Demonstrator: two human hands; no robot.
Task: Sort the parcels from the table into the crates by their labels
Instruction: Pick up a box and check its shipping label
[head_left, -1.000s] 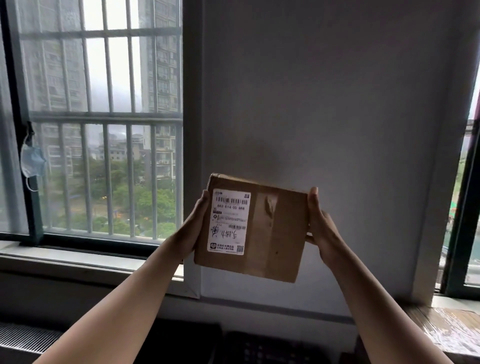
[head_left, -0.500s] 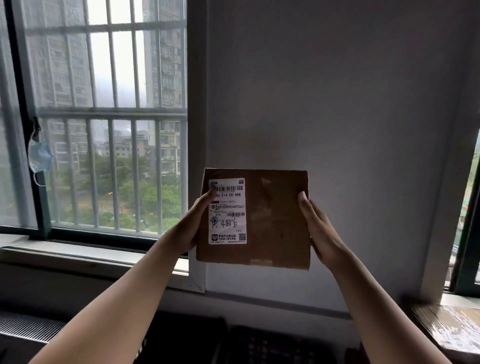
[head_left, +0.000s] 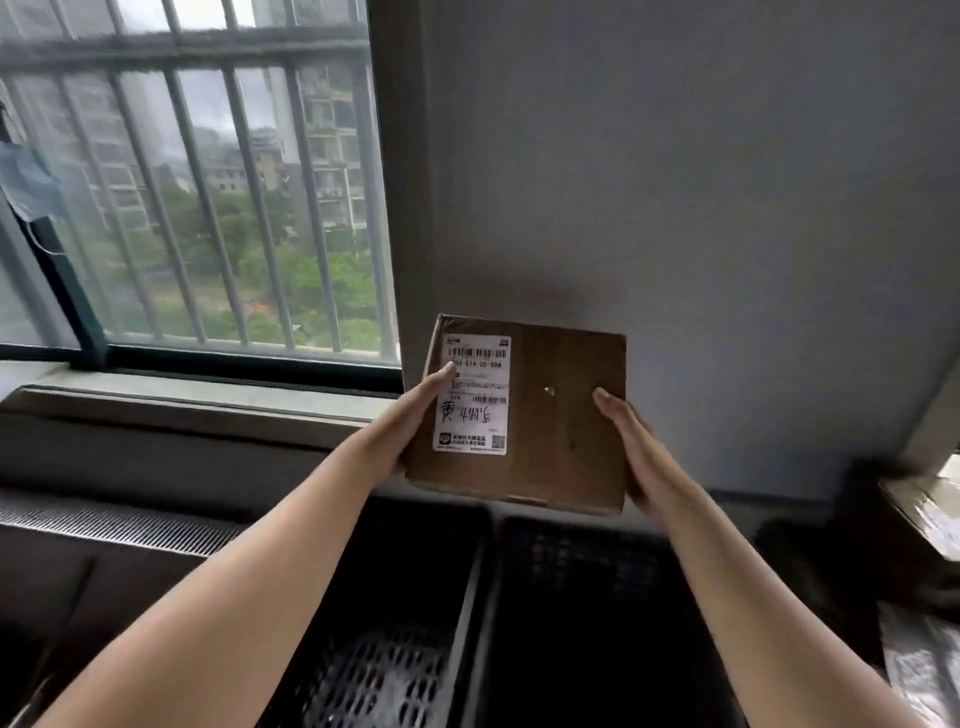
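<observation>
I hold the flat brown cardboard parcel, its white printed label facing me, before the grey wall above two black mesh plastic crates, my left grip and right grip each clamped on one side.

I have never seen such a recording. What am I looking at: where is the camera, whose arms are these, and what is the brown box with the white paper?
There is no machine. A person wears one camera on the head, so you look forward and down along their bare arms. The left hand and the right hand hold a brown cardboard parcel in the air, one on each side. The white paper is its shipping label, with barcodes and handwriting. Below stand two dark mesh crates side by side, the left crate and the right crate; the parcel is in neither yet. Behind are a barred window and a grey wall.
</observation>
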